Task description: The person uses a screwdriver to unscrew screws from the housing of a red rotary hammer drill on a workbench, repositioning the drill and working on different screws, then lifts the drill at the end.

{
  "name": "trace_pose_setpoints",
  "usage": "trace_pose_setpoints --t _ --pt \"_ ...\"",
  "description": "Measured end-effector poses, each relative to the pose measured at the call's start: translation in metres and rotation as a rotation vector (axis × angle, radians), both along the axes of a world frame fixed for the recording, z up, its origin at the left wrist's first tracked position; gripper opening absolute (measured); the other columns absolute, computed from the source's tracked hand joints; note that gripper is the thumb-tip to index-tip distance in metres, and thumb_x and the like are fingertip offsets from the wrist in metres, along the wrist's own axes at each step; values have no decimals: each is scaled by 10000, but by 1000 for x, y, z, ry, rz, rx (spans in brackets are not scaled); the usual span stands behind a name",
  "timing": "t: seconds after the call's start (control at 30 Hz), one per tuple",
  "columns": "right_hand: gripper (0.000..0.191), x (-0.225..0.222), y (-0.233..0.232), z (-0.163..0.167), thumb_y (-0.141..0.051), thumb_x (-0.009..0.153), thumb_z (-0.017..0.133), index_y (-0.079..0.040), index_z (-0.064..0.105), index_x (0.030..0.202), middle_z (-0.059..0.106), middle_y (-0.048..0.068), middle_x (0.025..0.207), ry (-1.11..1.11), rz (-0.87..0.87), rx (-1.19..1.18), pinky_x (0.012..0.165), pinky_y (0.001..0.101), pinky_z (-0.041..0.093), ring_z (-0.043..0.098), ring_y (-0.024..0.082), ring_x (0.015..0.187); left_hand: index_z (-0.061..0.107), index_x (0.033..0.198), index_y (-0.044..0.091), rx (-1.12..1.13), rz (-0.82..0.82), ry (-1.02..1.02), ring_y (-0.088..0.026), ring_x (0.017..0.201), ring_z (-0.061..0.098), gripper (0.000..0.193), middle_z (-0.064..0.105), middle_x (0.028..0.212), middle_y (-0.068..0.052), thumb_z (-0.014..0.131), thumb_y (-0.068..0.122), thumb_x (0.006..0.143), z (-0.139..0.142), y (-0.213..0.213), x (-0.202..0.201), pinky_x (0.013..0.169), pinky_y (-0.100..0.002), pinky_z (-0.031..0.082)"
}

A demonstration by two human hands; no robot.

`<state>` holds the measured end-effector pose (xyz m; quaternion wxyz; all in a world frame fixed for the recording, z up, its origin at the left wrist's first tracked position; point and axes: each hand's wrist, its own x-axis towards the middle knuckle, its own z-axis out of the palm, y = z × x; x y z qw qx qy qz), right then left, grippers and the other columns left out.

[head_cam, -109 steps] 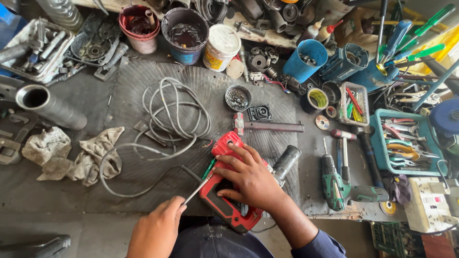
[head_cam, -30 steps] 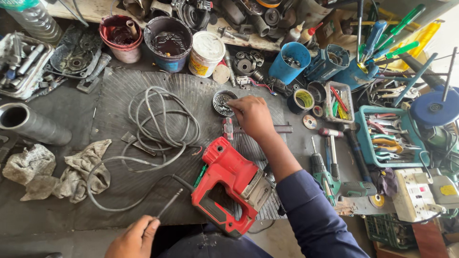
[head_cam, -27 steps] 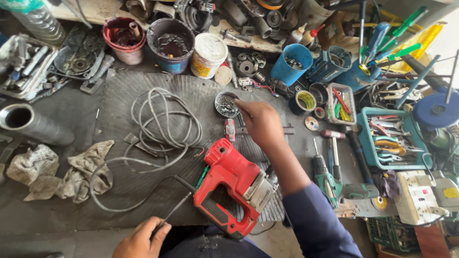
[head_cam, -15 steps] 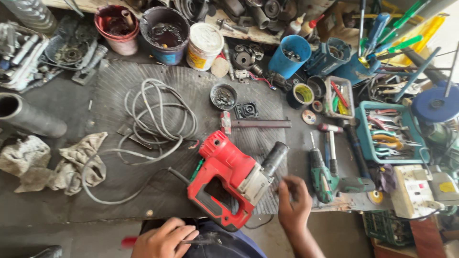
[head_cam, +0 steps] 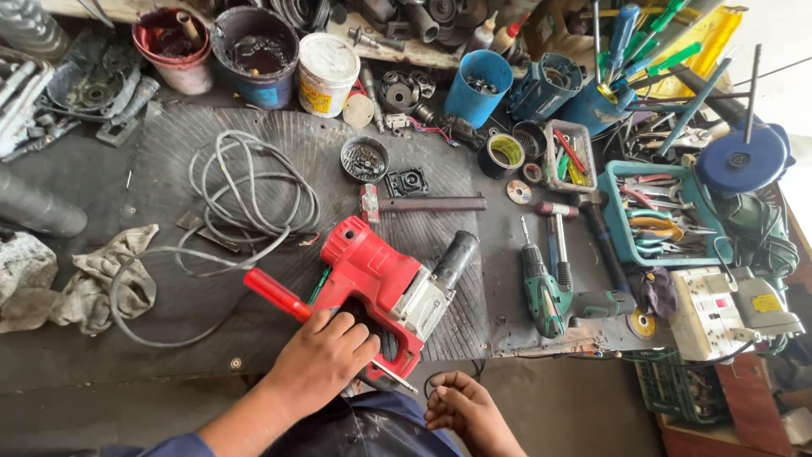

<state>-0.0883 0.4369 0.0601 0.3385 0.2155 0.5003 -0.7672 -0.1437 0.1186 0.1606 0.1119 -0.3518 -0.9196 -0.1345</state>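
**Screwdriver across the red drill, near edge of the bench**

Your left hand is closed around a screwdriver. Its red handle sticks out to the left of your knuckles, and the thin metal shaft comes out on the right, low across the drill. Your fingers rest on the body of the red hammer drill, which lies on its side on the ribbed black mat at the near edge of the bench, its dark nose pointing to the far right.

Your right hand hangs below the bench edge, just near of the drill, with the fingers loosely curled. You cannot tell from here whether it holds anything.

To the left of the drill a grey cable lies in loose loops on the mat, and beyond that a crumpled grey rag sits near the left edge. Just far of the drill lies a dark metal bar, with a small round tin of parts a little further back.

To the right of the drill a green cordless drill lies on the bench, with a hammer beside it. Further right stands a teal tray of pliers, and near of that a white power strip.

Along the far edge stand a red tub, a dark bucket, a white tub and a blue cup.
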Motion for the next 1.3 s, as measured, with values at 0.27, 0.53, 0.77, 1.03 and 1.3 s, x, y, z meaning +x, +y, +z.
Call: trace_pose_setpoints --t 0.27,0.53,0.77,1.03,1.3 --pt "771 -5 -18 18 -124 858 749 -17 329 1496 540 158 1384 343 -80 -56 1075 440 470 561 286 1283 725 880 122 505 97 -243 -263 826 629 384 656 805 -33 868 350 607 78 33 -12 753 -432 475" --pt "1235 -21 -76 56 8 704 853 -34 23 1617 345 180 1580 767 -303 266 1160 399 350 381 277 1449 802 970 40 1046 323 -603 -168 751 686 375 710 812 -56 824 357 770 66 34 -8 663 -347 539" --pt "1043 -83 -110 86 -57 713 843 -9 227 1553 499 167 1448 579 -262 270 1073 421 464 534 274 1317 771 880 35 1205 769 -732 -112 640 646 369 770 737 -72 755 401 832 46 22 -42 573 -310 494" --pt "1113 -100 -140 85 -214 622 979 31 287 1458 547 182 1347 850 -65 735 1055 401 453 551 293 1263 648 953 7 443 951 -331 -481 779 691 493 711 819 -251 571 493 964 28 -14 -58 661 -567 533" --pt "941 -117 -122 91 -425 702 874 26 468 1421 606 190 1312 831 223 1120 1019 405 480 601 327 1228 604 880 -9 314 1022 -465 -494 724 698 557 689 736 -294 454 512 1008 -20 -22 -36 658 -578 567"
